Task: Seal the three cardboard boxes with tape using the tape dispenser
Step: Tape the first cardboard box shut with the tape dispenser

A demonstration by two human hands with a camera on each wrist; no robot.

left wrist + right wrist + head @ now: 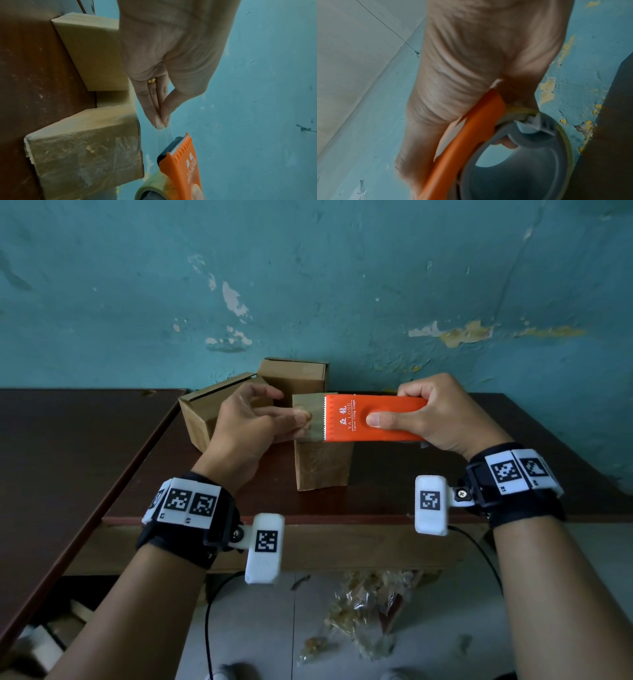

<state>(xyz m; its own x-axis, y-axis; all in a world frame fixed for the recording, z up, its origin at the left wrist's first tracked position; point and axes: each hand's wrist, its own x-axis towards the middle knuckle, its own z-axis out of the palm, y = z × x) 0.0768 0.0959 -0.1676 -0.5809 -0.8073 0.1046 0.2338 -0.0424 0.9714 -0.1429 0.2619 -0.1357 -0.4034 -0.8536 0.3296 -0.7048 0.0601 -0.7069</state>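
My right hand [411, 414] grips the orange tape dispenser [373, 417] above the nearest cardboard box [322, 465], thumb on top. In the right wrist view the fingers wrap the orange dispenser [471, 128] and its grey roll core [513, 169]. My left hand [274, 419] pinches the free end of the clear tape [313, 416] just left of the toothed blade. The left wrist view shows my left hand [161, 121] with thumb and fingertips pressed together on the tape end, the dispenser blade [178, 144] just below. Two more boxes [205, 412] [294, 374] stand behind on the table.
The dark brown table [85, 440] runs left, its front edge near my wrists. A teal wall with peeling paint [342, 285] stands right behind the boxes. Crumpled plastic wrappers [359, 611] and a black cable [209, 628] lie on the floor below.
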